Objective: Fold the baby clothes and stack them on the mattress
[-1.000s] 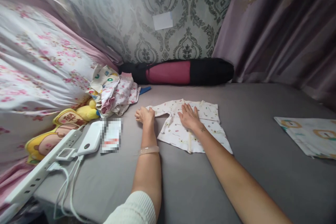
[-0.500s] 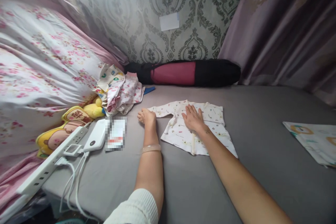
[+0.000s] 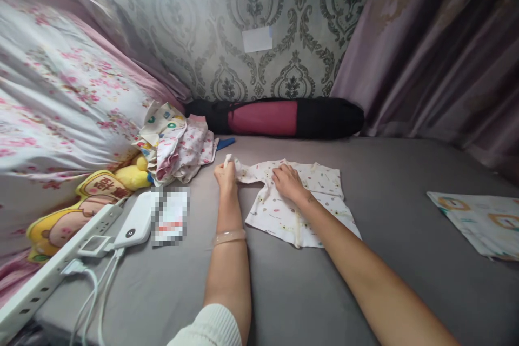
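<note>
Under right fingers (image 3: 283, 173), printed shirt (image 3: 281, 215)

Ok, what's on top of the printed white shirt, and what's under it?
The right hand rests on the white shirt, its forearm passing over it; the left hand holds one sleeve's end. Grey sheet shows around it; what lies directly beneath is covered.

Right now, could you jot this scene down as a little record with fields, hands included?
Garment: small white patterned shirt, lying on gray sheet
Left grip: closed on a sleeve near its end
Right grip: touching the shirt's upper part; pinching or pressing, unclear
Left of shirt: clothes pile, yellow plush, white power strip
Behind: long black-and-pink bundle
Far right: patterned cloth
</note>
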`<state>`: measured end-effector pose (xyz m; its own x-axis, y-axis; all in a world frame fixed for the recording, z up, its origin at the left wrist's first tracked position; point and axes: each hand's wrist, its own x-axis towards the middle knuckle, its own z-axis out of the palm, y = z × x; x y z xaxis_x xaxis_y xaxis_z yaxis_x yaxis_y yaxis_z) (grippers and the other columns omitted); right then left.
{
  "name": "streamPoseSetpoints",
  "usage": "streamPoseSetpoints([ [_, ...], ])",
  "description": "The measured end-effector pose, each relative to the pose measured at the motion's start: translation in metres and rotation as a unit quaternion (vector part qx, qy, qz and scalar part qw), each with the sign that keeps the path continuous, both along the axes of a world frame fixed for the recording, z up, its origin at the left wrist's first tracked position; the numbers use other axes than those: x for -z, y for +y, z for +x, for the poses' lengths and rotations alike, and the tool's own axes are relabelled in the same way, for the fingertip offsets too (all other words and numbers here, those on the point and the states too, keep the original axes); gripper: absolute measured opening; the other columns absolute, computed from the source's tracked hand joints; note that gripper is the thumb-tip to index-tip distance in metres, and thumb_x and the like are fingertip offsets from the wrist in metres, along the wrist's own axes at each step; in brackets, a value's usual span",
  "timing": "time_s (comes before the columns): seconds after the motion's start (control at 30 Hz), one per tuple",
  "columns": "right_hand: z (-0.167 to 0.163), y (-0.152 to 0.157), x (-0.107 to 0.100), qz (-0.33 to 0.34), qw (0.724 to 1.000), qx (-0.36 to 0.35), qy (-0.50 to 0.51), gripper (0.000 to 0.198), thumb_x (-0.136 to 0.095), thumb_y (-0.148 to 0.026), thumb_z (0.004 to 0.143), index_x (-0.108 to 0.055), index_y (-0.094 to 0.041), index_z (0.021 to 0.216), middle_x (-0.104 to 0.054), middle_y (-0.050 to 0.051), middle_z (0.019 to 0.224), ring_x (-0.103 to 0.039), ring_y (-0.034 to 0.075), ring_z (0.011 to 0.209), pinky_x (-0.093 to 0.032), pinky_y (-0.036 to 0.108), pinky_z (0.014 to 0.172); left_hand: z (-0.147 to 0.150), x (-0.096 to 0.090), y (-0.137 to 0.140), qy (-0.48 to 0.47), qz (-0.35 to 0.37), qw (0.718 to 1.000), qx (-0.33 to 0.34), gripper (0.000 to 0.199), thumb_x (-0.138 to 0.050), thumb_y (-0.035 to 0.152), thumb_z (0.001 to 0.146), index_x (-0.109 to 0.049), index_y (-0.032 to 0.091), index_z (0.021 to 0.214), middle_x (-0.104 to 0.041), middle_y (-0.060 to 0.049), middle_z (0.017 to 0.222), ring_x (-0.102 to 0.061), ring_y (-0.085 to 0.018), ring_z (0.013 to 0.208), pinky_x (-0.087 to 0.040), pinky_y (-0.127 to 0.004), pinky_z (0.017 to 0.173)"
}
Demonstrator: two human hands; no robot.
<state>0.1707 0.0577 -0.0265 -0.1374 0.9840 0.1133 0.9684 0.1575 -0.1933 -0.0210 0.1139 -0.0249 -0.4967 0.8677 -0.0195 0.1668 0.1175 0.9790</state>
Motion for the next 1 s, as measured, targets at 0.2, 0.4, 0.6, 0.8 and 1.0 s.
streamPoseSetpoints([
  [0.2, -0.002, 0.009, -0.006, -0.052, 0.999, -0.007, -0.016, 0.042, -0.039, -0.044, 0.096, -0.055, -0.025, 0.13, -0.051, 0.014, 0.126, -0.045, 0.028, 0.12, -0.034, 0.039, 0.097, 0.021, -0.014, 0.008, -0.276, 0.079, 0.958, -0.011, 0.014, -0.059, 0.025, 0.07, -0.058, 0.017, 0.081, -0.065, -0.001, 0.071, -0.068, -0.017, 0.079, -0.053, -0.026, 0.069],
  [0.4, -0.012, 0.013, -0.019, -0.098, 0.995, 0.02, -0.03, 0.053, -0.041, -0.052, 0.092, -0.048, -0.024, 0.137, -0.047, 0.017, 0.132, -0.043, 0.033, 0.125, -0.034, 0.045, 0.098, 0.04, -0.028, 0.004, -0.323, 0.142, 0.933, 0.065, 0.021, -0.064, 0.025, 0.066, -0.056, 0.016, 0.083, -0.065, -0.002, 0.079, -0.065, -0.014, 0.077, -0.05, -0.023, 0.069],
  [0.6, -0.025, 0.019, -0.026, -0.131, 0.99, 0.055, -0.021, 0.053, -0.042, -0.049, 0.09, -0.048, -0.026, 0.136, -0.048, 0.018, 0.132, -0.047, 0.037, 0.123, -0.036, 0.05, 0.096, 0.066, -0.034, -0.006, -0.266, 0.127, 0.946, 0.133, 0.017, -0.059, 0.026, 0.072, -0.055, 0.016, 0.085, -0.058, 0.002, 0.071, -0.058, -0.01, 0.063, -0.045, -0.02, 0.061],
  [0.8, -0.009, 0.023, -0.022, -0.098, 0.991, 0.06, 0.064, 0.043, -0.044, -0.038, 0.09, -0.057, -0.02, 0.126, -0.059, 0.016, 0.126, -0.056, 0.031, 0.115, -0.042, 0.043, 0.094, 0.08, -0.03, -0.014, -0.038, 0.161, 0.973, 0.16, 0.011, -0.054, 0.024, 0.079, -0.06, 0.017, 0.085, -0.062, -0.001, 0.076, -0.059, -0.013, 0.073, -0.045, -0.022, 0.066],
  [1.0, 0.03, -0.003, -0.027, -0.123, 0.824, 0.19, 0.519, 0.027, -0.043, -0.026, 0.094, -0.06, -0.014, 0.113, -0.071, 0.011, 0.104, -0.069, 0.017, 0.081, -0.053, 0.026, 0.068, 0.092, -0.026, -0.02, 0.069, 0.15, 0.968, 0.188, 0.014, -0.054, 0.025, 0.083, -0.064, 0.018, 0.09, -0.066, -0.002, 0.078, -0.061, -0.016, 0.077, -0.045, -0.024, 0.07],
])
